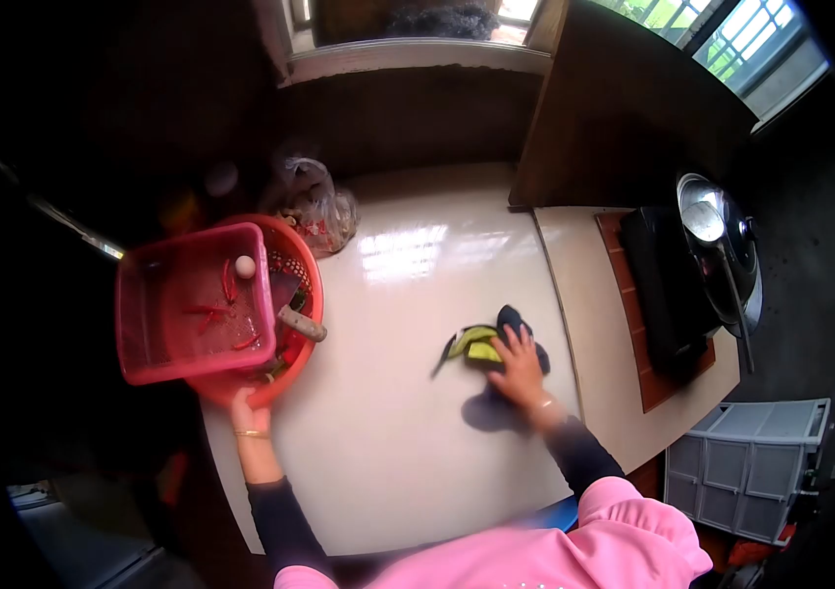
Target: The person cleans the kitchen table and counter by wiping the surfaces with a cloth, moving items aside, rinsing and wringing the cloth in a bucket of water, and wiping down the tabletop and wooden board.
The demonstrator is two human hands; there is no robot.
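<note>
At the left side of the white table (378,461), my left hand (252,412) grips the near rim of a round red basin (313,270). A pink rectangular plastic tray (138,329) rests tilted on the basin, holding a white egg (245,267) and several red chilies (209,312). A knife with a wooden handle (302,324) sticks out over the basin's right rim; other contents are partly hidden. Right of the table's middle, my right hand (520,369) presses on a crumpled dark blue and lime-green cloth (481,348), its fingers over the cloth.
Behind the basin stands a knotted clear plastic bag (324,211) with things inside. To the right, a black stove (668,285) sits on a brown mat, with a lidded pan (727,245) on it. A grey storage box (746,471) stands below at the right.
</note>
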